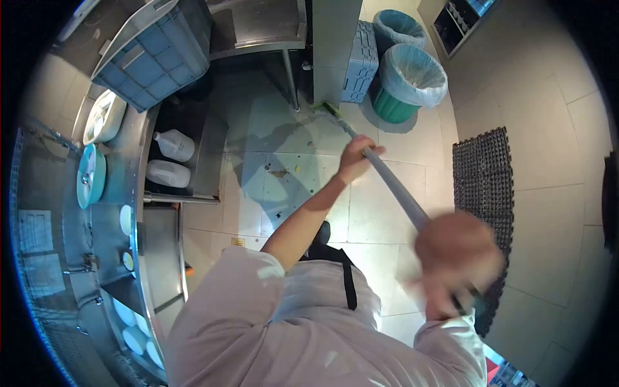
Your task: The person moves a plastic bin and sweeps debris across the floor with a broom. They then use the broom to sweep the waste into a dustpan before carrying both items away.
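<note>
A broom with a long grey handle (395, 186) slants across the floor, its yellowish-green head (327, 108) down at the foot of a pillar. Partway along the handle, my left hand (356, 159) is wrapped round the shaft. My right hand (456, 258) is closed about the upper end, close to the camera and smeared by motion. Small dark and yellow scraps (278, 173) lie scattered on the tiled floor (255, 164), left of the broom.
A metal counter (134, 161) runs along the left, with a grey crate (161, 61), white jugs (174, 146) and stacked dishes. Beyond the pillar (332, 51) stand a green lined bin (394, 106), another bin (400, 29) and a folded crate (361, 64). A black mat (483, 174) lies right.
</note>
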`<act>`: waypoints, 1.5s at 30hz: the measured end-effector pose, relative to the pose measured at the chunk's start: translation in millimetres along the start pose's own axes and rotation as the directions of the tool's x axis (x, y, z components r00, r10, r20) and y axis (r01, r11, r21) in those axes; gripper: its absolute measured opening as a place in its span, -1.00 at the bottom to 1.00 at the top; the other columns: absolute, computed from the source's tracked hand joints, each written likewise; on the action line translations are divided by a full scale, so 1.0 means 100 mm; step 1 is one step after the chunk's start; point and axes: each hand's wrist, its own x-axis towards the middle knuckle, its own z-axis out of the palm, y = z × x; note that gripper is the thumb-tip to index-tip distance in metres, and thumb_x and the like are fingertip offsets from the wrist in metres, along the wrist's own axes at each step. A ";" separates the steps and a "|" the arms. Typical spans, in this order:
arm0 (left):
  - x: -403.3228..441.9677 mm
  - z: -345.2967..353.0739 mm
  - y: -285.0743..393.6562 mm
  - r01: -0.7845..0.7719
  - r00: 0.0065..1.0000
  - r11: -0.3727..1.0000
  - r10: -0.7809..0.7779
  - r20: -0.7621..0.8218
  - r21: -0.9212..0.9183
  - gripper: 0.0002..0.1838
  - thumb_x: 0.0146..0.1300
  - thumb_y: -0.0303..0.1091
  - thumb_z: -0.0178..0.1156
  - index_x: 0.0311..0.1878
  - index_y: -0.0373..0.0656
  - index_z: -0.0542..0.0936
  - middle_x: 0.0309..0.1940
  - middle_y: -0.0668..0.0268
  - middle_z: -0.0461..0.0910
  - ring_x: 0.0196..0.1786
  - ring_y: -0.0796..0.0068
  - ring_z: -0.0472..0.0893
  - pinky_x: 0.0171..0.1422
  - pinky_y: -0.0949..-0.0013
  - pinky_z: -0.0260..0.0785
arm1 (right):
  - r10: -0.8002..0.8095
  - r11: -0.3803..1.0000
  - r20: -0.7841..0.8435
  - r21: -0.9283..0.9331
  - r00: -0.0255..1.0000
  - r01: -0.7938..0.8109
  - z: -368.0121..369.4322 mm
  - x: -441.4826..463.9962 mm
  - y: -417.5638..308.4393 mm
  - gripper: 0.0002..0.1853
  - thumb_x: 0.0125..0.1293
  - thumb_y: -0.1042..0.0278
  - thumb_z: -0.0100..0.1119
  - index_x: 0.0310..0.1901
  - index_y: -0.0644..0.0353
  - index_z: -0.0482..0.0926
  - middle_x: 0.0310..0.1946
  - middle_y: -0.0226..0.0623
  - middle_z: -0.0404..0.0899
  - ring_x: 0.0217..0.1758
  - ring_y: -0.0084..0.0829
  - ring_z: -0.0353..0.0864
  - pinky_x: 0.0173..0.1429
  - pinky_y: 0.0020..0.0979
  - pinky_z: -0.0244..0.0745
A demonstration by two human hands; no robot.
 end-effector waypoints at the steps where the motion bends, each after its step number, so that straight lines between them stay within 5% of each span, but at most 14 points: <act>1: -0.01 -0.05 -0.29 0.000 1.000 1.000 0.000 -0.017 -0.007 -0.71 0.02 -0.21 0.37 -0.47 -0.20 0.50 -0.57 0.30 0.47 -0.42 0.41 0.48 -0.28 0.38 0.30 | 0.269 0.941 0.062 -0.231 0.961 -0.248 0.09 -0.29 0.20 -0.86 -0.13 0.30 0.35 -0.54 0.15 0.64 -0.72 -0.37 0.39 -0.68 -0.40 0.38 -0.51 -0.41 0.31; 2: -0.08 -0.16 -0.55 0.172 0.975 0.983 -0.179 0.134 0.064 -0.68 0.03 -0.15 0.36 -0.47 -0.19 0.50 -0.55 0.29 0.48 -0.40 0.41 0.49 -0.26 0.37 0.31 | 0.502 0.860 0.138 -0.184 0.854 -0.476 0.21 -0.39 0.40 -0.83 -0.08 0.28 0.35 -0.45 0.15 0.67 -0.71 -0.34 0.41 -0.60 -0.37 0.43 -0.46 -0.41 0.31; 3: -0.16 -0.24 -0.58 0.326 0.895 0.933 -0.357 0.266 0.154 -0.65 0.04 -0.09 0.35 -0.46 -0.19 0.51 -0.53 0.28 0.49 -0.38 0.41 0.51 -0.24 0.35 0.33 | 0.433 0.900 0.162 -0.138 0.887 -0.414 0.35 -0.52 0.46 -0.79 0.01 0.25 0.32 -0.39 0.21 0.68 -0.70 -0.31 0.46 -0.61 -0.37 0.45 -0.48 -0.43 0.31; 7: -0.86 -0.08 -0.36 0.275 0.943 0.840 -0.331 0.041 0.467 -0.65 0.07 -0.07 0.31 -0.48 -0.17 0.50 -0.48 0.23 0.51 -0.31 0.25 0.52 -0.20 0.27 0.33 | 0.425 0.905 0.016 0.002 0.905 -0.425 0.35 -0.74 0.14 -0.79 0.13 0.29 0.27 -0.32 0.28 0.68 -0.65 -0.25 0.54 -0.69 -0.46 0.41 -0.54 -0.47 0.26; 16: -2.19 -0.05 0.69 0.216 0.975 0.930 -0.193 -0.106 0.296 -0.67 0.13 -0.18 0.28 -0.53 -0.20 0.44 -0.56 0.20 0.43 -0.42 0.20 0.45 -0.31 0.23 0.25 | 0.365 0.923 -0.171 0.198 0.915 -0.331 0.25 -1.01 -1.02 -0.55 0.17 -0.03 0.28 -0.40 0.33 0.66 -0.57 -0.20 0.63 -0.65 -0.51 0.49 -0.51 -0.49 0.39; 23: -2.14 -0.05 1.26 0.087 0.994 0.977 -0.072 -0.080 0.193 -0.69 0.11 -0.33 0.29 -0.59 -0.25 0.40 -0.64 0.19 0.35 -0.52 0.28 0.43 -0.37 0.30 0.23 | 0.065 0.914 -0.063 0.405 0.996 -0.034 0.07 -1.02 -1.74 -0.83 0.17 0.36 0.27 -0.31 0.28 0.55 -0.73 -0.38 0.40 -0.74 -0.44 0.39 -0.59 -0.38 0.39; 27: -1.63 -0.23 0.84 0.180 0.951 0.964 -0.120 -0.284 0.195 -0.67 0.08 -0.15 0.30 -0.52 -0.19 0.44 -0.56 0.19 0.43 -0.38 0.17 0.49 -0.25 0.24 0.29 | 0.129 0.990 0.016 -0.056 0.991 -0.128 0.38 -0.99 -1.39 -0.81 -0.12 0.58 0.26 -0.37 0.22 0.67 -0.69 -0.27 0.43 -0.66 -0.41 0.40 -0.54 -0.46 0.26; 28: -1.50 -0.31 0.63 0.176 0.946 0.965 -0.111 -0.304 0.196 -0.67 0.08 -0.15 0.30 -0.52 -0.19 0.44 -0.56 0.19 0.43 -0.38 0.17 0.49 -0.25 0.24 0.29 | 0.245 0.960 0.162 -0.179 0.956 -0.216 0.41 -1.04 -1.13 -0.84 0.16 0.40 0.17 -0.36 0.34 0.60 -0.65 -0.22 0.48 -0.60 -0.37 0.50 -0.45 -0.45 0.40; 29: -1.39 -0.40 0.41 0.240 0.938 0.951 -0.176 -0.300 0.194 -0.68 0.09 -0.11 0.29 -0.47 -0.16 0.46 -0.51 0.20 0.45 -0.33 0.19 0.51 -0.22 0.19 0.30 | 0.126 0.989 0.094 -0.089 0.988 -0.117 0.59 -1.13 -0.69 -0.86 0.14 0.47 0.16 -0.31 0.35 0.61 -0.63 -0.26 0.47 -0.57 -0.43 0.50 -0.46 -0.50 0.32; 34: -1.62 -0.23 0.01 0.398 0.897 0.752 -0.200 -0.394 0.525 -0.66 0.11 0.01 0.23 -0.37 -0.08 0.49 -0.36 0.29 0.54 -0.12 0.20 0.53 -0.04 -0.17 0.21 | 0.454 0.878 0.270 0.028 0.849 -0.478 0.58 -1.51 0.24 -0.84 0.18 0.57 0.13 -0.21 0.32 0.63 -0.49 -0.23 0.59 -0.51 -0.55 0.51 -0.40 -0.57 0.33; 37: -1.66 0.09 0.27 0.407 0.894 0.757 -0.215 -0.393 0.511 -0.67 0.12 -0.01 0.24 -0.36 -0.10 0.49 -0.31 0.29 0.56 -0.11 0.16 0.51 -0.02 -0.21 0.20 | 0.288 0.929 0.142 0.200 0.947 -0.312 0.09 -1.40 0.15 -0.84 0.23 0.50 0.15 -0.19 0.31 0.63 -0.52 -0.30 0.58 -0.55 -0.57 0.44 -0.43 -0.55 0.30; 39: -1.62 0.37 0.57 0.359 0.896 0.720 -0.087 -0.436 0.594 -0.65 0.10 -0.01 0.26 -0.39 -0.13 0.50 -0.38 0.23 0.56 -0.18 0.13 0.51 -0.08 -0.09 0.27 | 0.293 0.921 0.138 0.225 0.946 -0.318 -0.29 -1.27 0.09 -0.82 0.26 0.46 0.15 -0.17 0.37 0.62 -0.52 -0.32 0.55 -0.60 -0.59 0.37 -0.49 -0.53 0.26; 41: -1.66 0.65 0.96 0.584 0.769 0.720 -0.342 -0.540 0.375 -0.66 0.07 -0.06 0.29 -0.42 -0.15 0.50 -0.50 0.18 0.53 -0.30 0.11 0.52 -0.19 0.08 0.33 | 0.304 0.833 0.149 0.438 0.941 -0.338 -0.61 -1.18 -0.02 -0.77 0.29 0.42 0.13 -0.13 0.43 0.58 -0.46 -0.24 0.59 -0.62 -0.59 0.37 -0.51 -0.54 0.26; 45: -1.74 0.94 1.33 0.597 0.768 0.735 -0.408 -0.493 0.322 -0.69 0.09 -0.16 0.31 -0.49 -0.19 0.49 -0.57 0.12 0.50 -0.43 0.09 0.52 -0.33 0.21 0.33 | 0.356 0.722 0.096 0.603 0.929 -0.339 -1.04 -1.07 -0.13 -0.78 0.25 0.48 0.14 -0.11 0.39 0.59 -0.38 -0.24 0.64 -0.61 -0.67 0.39 -0.51 -0.64 0.24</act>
